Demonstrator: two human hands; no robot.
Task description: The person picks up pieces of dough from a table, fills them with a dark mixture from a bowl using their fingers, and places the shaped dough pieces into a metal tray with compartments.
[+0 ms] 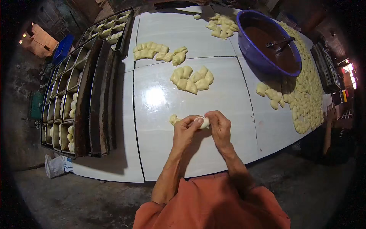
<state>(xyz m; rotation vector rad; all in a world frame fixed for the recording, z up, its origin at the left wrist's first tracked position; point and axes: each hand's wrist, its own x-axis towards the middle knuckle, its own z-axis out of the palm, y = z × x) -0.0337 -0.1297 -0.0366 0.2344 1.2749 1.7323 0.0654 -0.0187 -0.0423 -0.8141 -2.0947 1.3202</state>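
— What are the hands doing, closest in?

— Both meet over the near part of the white tiled table. The left hand and the right hand pinch one small dough piece between them, fingers curled tight around it, with only its pale top showing between the fingertips.

— Is it lifted or on the surface?

— I cannot tell; it sits low, at or just above the tabletop. Just beside the left hand's knuckles lies another dough piece, loose on the table.

— And further out?

— Beyond the hands, a cluster of shaped dough pieces sits mid-table, and past that a longer row of dough. To the person's left, dark metal baking trays with divided compartments stand along the table edge, several compartments holding dough. To the right, a band of dough pieces curves along the table's far side.

— Anything at the back?

— A large blue basin of brown filling with a utensil resting in it, and a further heap of dough just beside its rim.
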